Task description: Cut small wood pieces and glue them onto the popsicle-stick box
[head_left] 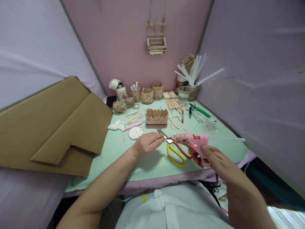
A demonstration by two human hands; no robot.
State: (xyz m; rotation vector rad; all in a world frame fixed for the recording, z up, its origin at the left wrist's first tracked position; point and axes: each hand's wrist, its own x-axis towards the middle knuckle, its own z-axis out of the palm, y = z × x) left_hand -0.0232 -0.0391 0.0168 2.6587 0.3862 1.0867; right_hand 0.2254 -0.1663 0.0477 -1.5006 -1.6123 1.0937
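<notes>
My right hand (214, 159) is wrapped round the handle of a pink hot glue gun (184, 138), which has a small orange light and a clear glue stick (228, 139) sticking out of its back. The gun's nozzle points left, right at the fingertips of my left hand (149, 143). Those fingertips are pinched together; whatever they hold is too small to make out. Under the gun lie scissors (176, 156) with one yellow and one red handle. Just beyond my left hand stands a small wooden box (156, 118) with a jagged top and a red band along its base.
A white round dish (136, 133), a pink pen-like tool (133, 126) and crumpled tissue (116, 125) lie left of centre. Wooden sticks (175, 106), green-handled pliers (202, 111) and a water cup (183, 95) are at the back right. Folded cardboard (57, 127) leans over the left side.
</notes>
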